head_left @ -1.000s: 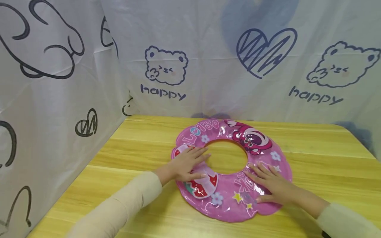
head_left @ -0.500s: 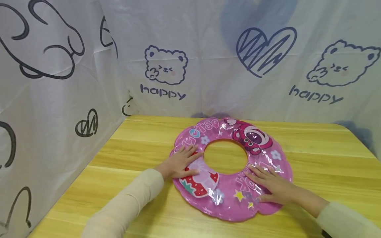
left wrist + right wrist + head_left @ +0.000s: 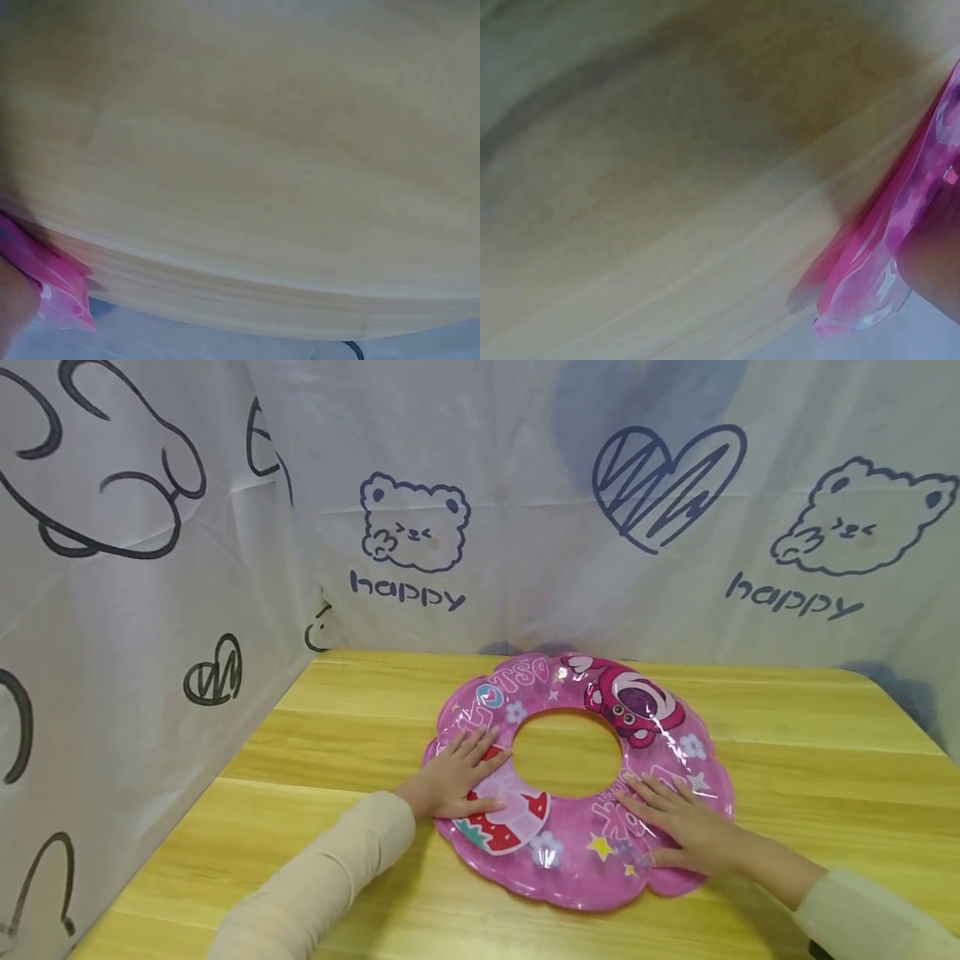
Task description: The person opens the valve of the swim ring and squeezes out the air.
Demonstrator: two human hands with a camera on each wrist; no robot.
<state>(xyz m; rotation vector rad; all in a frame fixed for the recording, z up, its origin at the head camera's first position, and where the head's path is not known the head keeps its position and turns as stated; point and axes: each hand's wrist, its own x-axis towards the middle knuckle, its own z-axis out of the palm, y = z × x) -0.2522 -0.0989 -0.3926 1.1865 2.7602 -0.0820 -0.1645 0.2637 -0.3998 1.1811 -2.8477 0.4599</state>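
Note:
A pink inflatable swim ring (image 3: 577, 877) printed with a bear, strawberries, flowers and stars lies flat on the wooden table in the head view. On its left side rests my left hand (image 3: 461, 777), fingers spread over the strawberry print. My right hand (image 3: 686, 827) lies on the ring's lower right, its straight fingers pointing toward the hole. In the left wrist view, the ring's edge (image 3: 56, 289) shows at the lower left beside part of the hand. The right wrist view has the shiny ring edge (image 3: 885, 255) at the right, with part of the hand against it.
The yellow wood-grain table (image 3: 300, 752) extends around the ring on all sides. White cloth (image 3: 525, 568) with bear, heart and "happy" drawings hangs behind the table, and another drawn sheet (image 3: 135, 693) hangs along the left.
My left hand has moved a little left, off the ring's inner edge onto its outer left side. The right hand stays in place on the ring, which has barely shifted.

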